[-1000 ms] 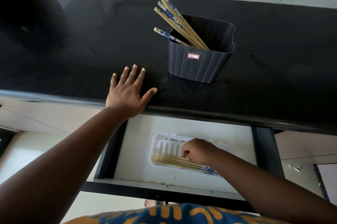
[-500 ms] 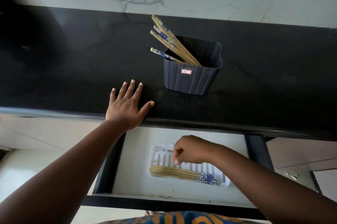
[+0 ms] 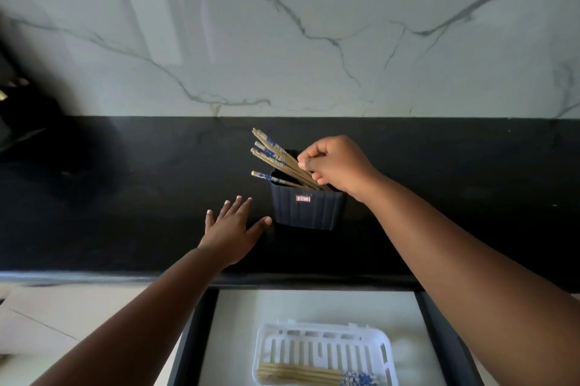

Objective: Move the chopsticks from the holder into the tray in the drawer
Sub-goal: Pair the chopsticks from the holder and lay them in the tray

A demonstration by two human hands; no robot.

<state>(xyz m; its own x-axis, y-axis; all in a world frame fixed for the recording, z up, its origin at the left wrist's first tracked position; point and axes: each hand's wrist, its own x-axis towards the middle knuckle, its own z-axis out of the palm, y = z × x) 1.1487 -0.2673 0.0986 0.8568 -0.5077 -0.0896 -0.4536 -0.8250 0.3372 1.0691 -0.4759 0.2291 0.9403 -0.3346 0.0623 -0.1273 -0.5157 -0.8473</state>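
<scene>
A dark ribbed holder [image 3: 307, 209] stands on the black counter [image 3: 125, 197]. Several wooden chopsticks with blue-patterned ends [image 3: 272, 154] lean out of it to the upper left. My right hand [image 3: 335, 164] is above the holder's mouth, fingers curled and pinched on the chopsticks' shafts. My left hand [image 3: 233, 225] lies flat and spread on the counter just left of the holder. Below, a white slatted tray [image 3: 323, 345] sits in the open drawer [image 3: 232, 335], with several chopsticks [image 3: 301, 374] lying along its near side.
A white marble-veined wall [image 3: 314, 40] rises behind the counter. The counter's front edge [image 3: 94, 277] overhangs the drawer. Dark shapes sit at the far left of the counter.
My right hand has risen from the tray in the drawer up to the holder and closed on the chopsticks there. The view tilted upward. My left hand stayed flat on the counter.
</scene>
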